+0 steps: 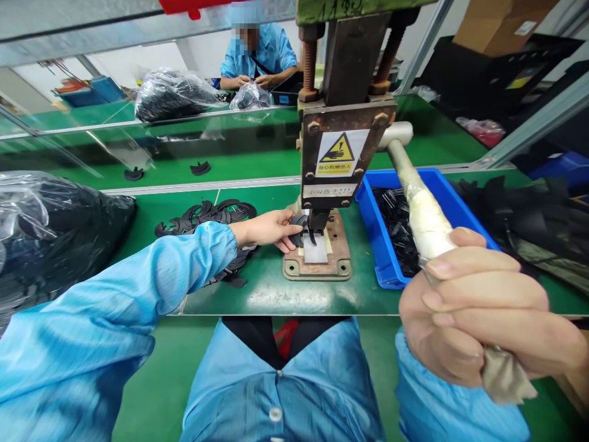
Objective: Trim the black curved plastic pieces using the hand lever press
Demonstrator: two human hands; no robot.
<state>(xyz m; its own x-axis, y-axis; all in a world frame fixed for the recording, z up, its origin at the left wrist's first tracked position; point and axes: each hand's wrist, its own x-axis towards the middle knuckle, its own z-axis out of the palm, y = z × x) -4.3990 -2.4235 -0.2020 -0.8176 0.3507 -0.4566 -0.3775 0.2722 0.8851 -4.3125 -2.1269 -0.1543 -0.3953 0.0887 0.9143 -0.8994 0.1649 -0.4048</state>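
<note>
My left hand (275, 230) pinches a black curved plastic part (299, 233) at the base of the hand press (335, 153). One end of the part lies under the press's narrow ram (318, 219), above a light metal block (315, 250); whether the ram touches it I cannot tell. My right hand (488, 307) is wrapped round the press lever (421, 209), whose grip is bound in whitish tape. Left of the press, several similar curved parts (202, 216) lie in a loose pile, partly hidden behind my left forearm.
A blue bin (386, 279) of small black pieces (393, 221) stands right of the press. A large plastic bag of black parts (55, 233) sits at the left. Two curved parts (200, 167) lie beyond the metal rail. Across the bench, a person in blue (262, 55) handles something small.
</note>
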